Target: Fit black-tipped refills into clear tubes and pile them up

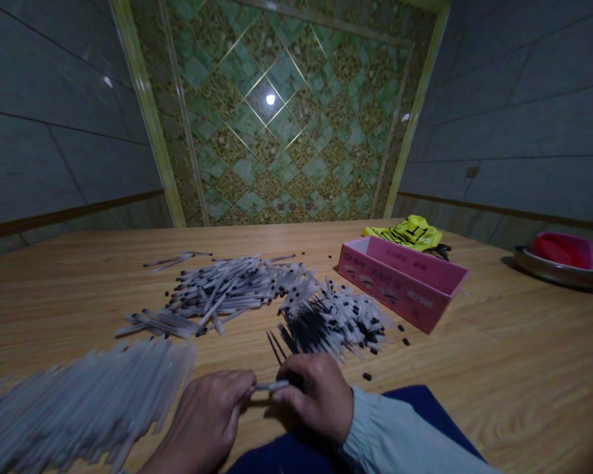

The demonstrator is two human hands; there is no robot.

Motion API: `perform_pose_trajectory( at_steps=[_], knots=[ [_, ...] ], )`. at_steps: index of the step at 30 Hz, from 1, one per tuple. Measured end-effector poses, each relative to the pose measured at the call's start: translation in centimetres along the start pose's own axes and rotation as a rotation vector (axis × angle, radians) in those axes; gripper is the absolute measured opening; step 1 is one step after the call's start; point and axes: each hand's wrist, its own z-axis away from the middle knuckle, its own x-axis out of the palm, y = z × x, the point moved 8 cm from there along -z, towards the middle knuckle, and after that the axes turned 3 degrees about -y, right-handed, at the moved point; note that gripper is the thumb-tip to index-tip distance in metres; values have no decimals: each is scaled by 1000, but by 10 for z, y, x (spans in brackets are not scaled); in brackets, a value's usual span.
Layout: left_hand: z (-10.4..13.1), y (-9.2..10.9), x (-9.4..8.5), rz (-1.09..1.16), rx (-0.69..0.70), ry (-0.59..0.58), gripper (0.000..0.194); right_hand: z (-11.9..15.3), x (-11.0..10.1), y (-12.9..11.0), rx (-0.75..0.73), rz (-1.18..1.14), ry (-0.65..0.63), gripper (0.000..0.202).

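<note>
In front of me a thin pale pen tube [265,386] spans the gap between my two hands. My left hand [210,411] is closed round its left end. With thumb and fingers, my right hand [316,395] pinches the other end. Just beyond the right hand lie thin black rods [309,329], next to a heap of short clear caps [358,319] mixed with small black plugs [367,376]. To the left spreads a large bundle of clear tubes [89,401]. Behind it, a pile of pens with dark ends [227,286] lies in loose disorder.
A pink open box [395,286] stands right of the heaps, with a yellow plastic bag [410,232] behind it. Farther right is a metal pan [548,268] holding a red and pink container [563,249]. The wooden table [514,368] reaches toward a tiled wall.
</note>
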Motion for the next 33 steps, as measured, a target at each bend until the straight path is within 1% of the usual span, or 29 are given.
perform_pose_trajectory(
  at_steps=[2,3,4,5,7,8,9,10,12,14,16,18,20,21,23,24,26,27,29,31,33],
  knots=[
    [0,6,-3,-69,64,42,17,0,18,20,237,-409,-134,50],
    [0,10,-4,-92,98,58,17,3,30,24,336,-606,-239,58],
    [0,14,-5,-108,132,72,18,7,42,25,408,-784,-362,61],
    [0,19,-6,-118,167,80,17,11,51,22,456,-932,-486,59],
    [1,25,-7,-124,221,76,14,19,61,14,492,-1115,-682,46],
    [1,27,-6,-130,234,69,13,21,62,12,492,-1150,-729,39],
    [1,28,-5,-140,236,58,11,22,62,12,494,-1150,-735,34],
    [1,27,-4,-153,227,48,11,21,61,15,499,-1114,-697,32],
    [1,25,0,-166,199,17,12,17,58,21,491,-949,-573,28],
    [0,20,4,-148,155,-20,14,12,48,23,420,-663,-428,22],
    [0,13,6,-112,97,-51,15,6,30,16,264,-261,-270,15],
    [1,3,6,-80,19,-67,16,3,8,2,67,135,-137,11],
    [2,-7,2,-55,-62,-70,22,1,-16,-4,-67,383,-26,14],
    [3,-12,0,-37,-97,-60,25,0,-31,-1,-88,442,33,17],
    [3,-18,-6,29,-145,-21,31,-2,-71,13,-30,502,264,24],
    [3,-20,-8,89,-155,8,32,-3,-87,23,14,535,341,25],
    [2,-23,-11,266,-144,74,32,-5,-107,41,93,603,406,24],
    [2,-25,-11,371,-135,110,30,-7,-111,49,131,639,409,22],
    [2,-31,-12,585,-141,191,24,-8,-114,62,194,699,396,20],
    [3,-38,-13,818,-192,269,21,-9,-112,72,240,738,378,20],
    [5,-44,-11,1101,-256,327,19,-9,-111,78,265,754,364,21]
  ],
)
